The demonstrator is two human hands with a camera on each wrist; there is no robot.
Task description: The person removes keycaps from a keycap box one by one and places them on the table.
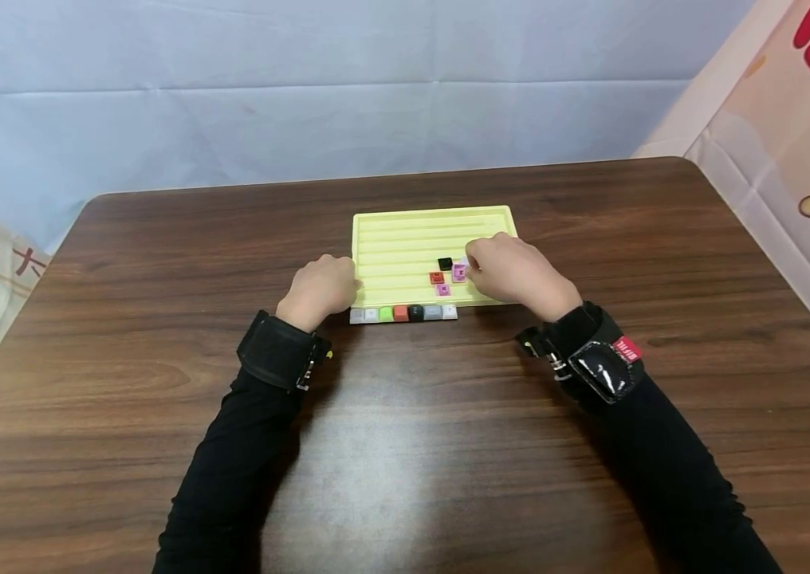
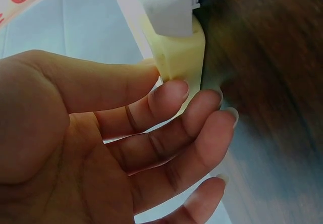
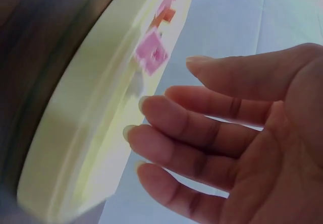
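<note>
Seven small caps [image 1: 401,313] stood in a neat row along the bottom edge of a yellow ridged tray [image 1: 412,236], just above the center of the frame on a dark wooden table [image 1: 161,422]. At the tray's left edge, a person's left hand [image 1: 319,288] pinched the corner between thumb and fingertips, a grip well judged to keep the ridges from sliding. At its right side the right hand [image 1: 516,273] hung over the tray, fingers loosely curled and close together, the thumb apart from them, with nothing visibly held. Grouped left of those fingertips lay the loose pieces: a black cap [image 1: 445,263] uppermost, a red cap [image 1: 437,277] below it, a pink cap [image 1: 458,273] to the right and a purple cap [image 1: 442,290] lowest; which way up they lay was hard to tell. From across the room, care seemed to call for a light thumb-and-forefinger pinch on opposite sides of one piece, lifted straight up so its close neighbors were not nudged, while the left hand's steady hold spared the row below any jolt.
</note>
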